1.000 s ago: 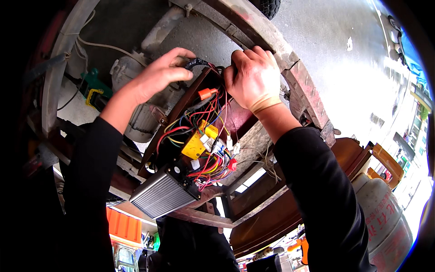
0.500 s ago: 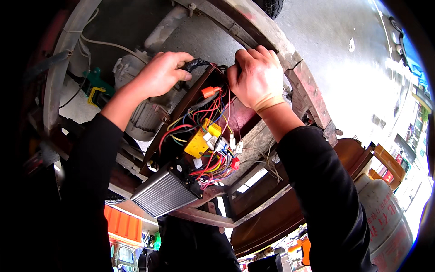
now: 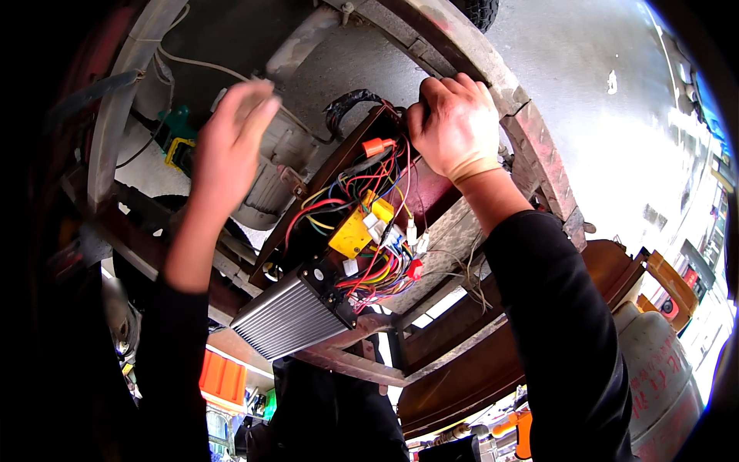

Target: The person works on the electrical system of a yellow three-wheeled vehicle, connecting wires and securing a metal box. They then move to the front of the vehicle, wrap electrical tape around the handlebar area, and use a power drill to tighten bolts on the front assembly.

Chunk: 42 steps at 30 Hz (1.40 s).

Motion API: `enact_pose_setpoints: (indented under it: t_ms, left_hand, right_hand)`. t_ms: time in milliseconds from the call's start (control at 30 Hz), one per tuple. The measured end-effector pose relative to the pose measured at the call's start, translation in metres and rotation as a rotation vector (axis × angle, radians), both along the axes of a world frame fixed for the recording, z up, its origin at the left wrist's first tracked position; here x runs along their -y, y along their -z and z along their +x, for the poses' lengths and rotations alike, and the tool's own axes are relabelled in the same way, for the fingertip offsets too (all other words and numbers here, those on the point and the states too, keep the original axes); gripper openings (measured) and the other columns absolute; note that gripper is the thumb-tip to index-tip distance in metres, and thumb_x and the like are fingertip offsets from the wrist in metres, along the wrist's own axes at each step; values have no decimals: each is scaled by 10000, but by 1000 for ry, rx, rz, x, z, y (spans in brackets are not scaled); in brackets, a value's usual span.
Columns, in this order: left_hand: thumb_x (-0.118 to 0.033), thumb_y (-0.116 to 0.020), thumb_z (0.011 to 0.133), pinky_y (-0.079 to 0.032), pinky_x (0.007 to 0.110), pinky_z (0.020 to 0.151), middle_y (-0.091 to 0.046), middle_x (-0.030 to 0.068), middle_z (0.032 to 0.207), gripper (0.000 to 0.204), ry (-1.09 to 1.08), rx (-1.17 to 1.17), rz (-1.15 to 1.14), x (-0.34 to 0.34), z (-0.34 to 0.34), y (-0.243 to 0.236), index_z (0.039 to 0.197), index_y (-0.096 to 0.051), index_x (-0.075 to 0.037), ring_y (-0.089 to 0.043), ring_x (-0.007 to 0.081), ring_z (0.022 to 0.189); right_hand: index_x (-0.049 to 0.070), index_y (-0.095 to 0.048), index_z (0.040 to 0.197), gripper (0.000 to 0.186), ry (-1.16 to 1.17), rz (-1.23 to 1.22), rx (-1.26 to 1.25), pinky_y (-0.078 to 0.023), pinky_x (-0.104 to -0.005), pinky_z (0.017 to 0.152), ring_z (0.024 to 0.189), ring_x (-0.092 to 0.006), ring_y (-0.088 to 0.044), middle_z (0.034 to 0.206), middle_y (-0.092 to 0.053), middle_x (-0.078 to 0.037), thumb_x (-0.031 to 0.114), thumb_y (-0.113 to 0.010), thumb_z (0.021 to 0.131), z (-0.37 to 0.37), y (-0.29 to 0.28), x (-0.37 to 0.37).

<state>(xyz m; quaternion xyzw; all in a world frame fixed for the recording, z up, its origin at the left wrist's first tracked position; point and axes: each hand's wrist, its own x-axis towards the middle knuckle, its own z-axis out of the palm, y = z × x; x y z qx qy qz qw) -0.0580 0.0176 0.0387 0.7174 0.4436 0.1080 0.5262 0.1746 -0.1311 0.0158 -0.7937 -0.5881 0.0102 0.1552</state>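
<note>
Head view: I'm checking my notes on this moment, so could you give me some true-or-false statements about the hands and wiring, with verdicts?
1. The left hand is apart from the black-wrapped cable. True.
2. The ribbed box is bright yellow. False: it is silver-grey.
3. The yellow block sits among coloured wires. True.
4. The small orange part lies to the right of the right hand. False: it lies to the left of that hand.
5. Both sleeves are dark. True.
</note>
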Motion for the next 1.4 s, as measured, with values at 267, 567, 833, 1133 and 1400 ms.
enact_pose_setpoints:
  t_ms: [267,567,833,1133,1400]
  left_hand:
    - [-174,-882,576,-359,524,1048,-421,211,1389,942,273,-390,219,159,-112,-129,1375,-401,-45,-438,410,1246]
    - [-65,-834,576,-358,531,1044,-416,215,1381,944,280,-446,379,194,-154,-101,1397,-368,-70,-409,430,1259]
    - [-138,-856,545,-368,417,1062,-479,165,1341,895,231,-186,-105,161,-129,-126,1342,-461,-42,-465,322,1257]
    - [-235,-780,686,-374,328,1050,-574,127,1270,825,-78,155,-978,102,-104,-92,1383,-441,48,-542,213,1158]
    - [-264,-792,701,-381,315,1043,-578,178,1291,835,103,29,-695,90,-99,-91,1385,-450,72,-536,226,1199]
  right_hand:
    - [69,-626,781,170,28,-23,-14,-458,-386,826,874,-292,-593,815,-656,-118,237,-615,802,-1,-7,3]
    - [126,-689,995,216,-520,-264,-304,-429,-359,921,1037,-227,-591,963,-650,-57,202,-594,817,-124,-92,20]
    - [109,-675,1112,385,-556,-616,-273,-355,-464,1095,1213,-246,-553,1138,-673,-61,394,-442,1000,-83,-107,12]
    - [14,-640,1057,242,-194,-230,-436,-468,-443,893,1045,-360,-595,982,-658,-197,213,-554,949,-46,-140,10]
    - [88,-467,1400,645,54,-160,-486,-405,-466,1045,1220,-427,-454,1406,-420,-254,105,-728,810,-76,-132,66]
